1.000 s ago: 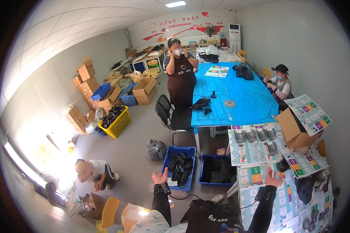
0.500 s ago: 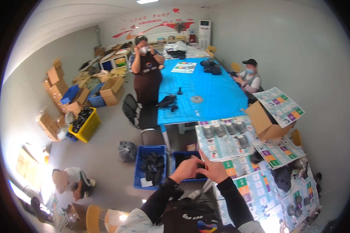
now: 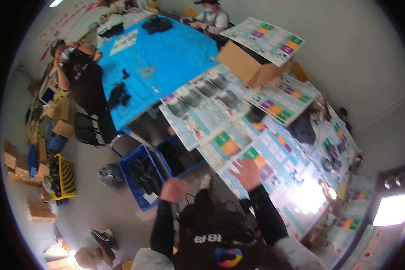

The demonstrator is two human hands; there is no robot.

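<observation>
My right hand is open, its fingers spread above the near edge of the sheet-covered table. It holds nothing that I can see. My left hand hovers beside the blue crate, which is filled with black items. Blur and the angle hide the left fingers, so their state is unclear. A second blue crate with dark contents sits partly under the table, just beyond my left hand. Several grey cup-shaped pieces stand on the printed sheets farther off.
An open cardboard box with a printed sheet over it stands at the far right. Near it lies a dark cap. A blue-covered table stretches away, with a black chair and standing person at its left. Another person crouches at lower left.
My hands were together, fingers touching; now they are apart, the left lowered toward the crates and the right spread over the table. The view has turned to the right and downward.
</observation>
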